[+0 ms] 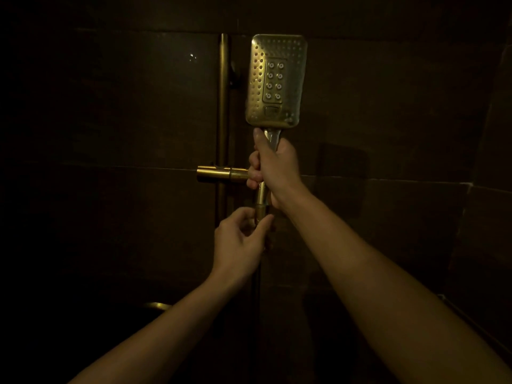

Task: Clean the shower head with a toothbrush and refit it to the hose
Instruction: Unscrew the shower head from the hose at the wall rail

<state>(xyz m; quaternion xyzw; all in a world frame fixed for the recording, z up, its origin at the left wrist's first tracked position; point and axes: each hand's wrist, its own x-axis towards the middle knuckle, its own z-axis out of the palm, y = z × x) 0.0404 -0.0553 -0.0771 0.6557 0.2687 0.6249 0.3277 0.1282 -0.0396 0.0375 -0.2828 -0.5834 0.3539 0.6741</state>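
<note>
A brass rectangular shower head [277, 80] stands upright in front of the dark tiled wall, its nozzle face toward me. My right hand [273, 169] grips its handle just below the head. My left hand [241, 239] pinches the brass hose nut [261, 213] at the bottom end of the handle between thumb and fingers. The hose [256, 286] drops from there into shadow. No toothbrush is in view.
A vertical brass riser rail [222, 120] runs down the wall left of the head. A horizontal brass mixer bar [221, 175] crosses behind my right hand. A curved brass piece [158, 306] shows low at the left. The room is very dim.
</note>
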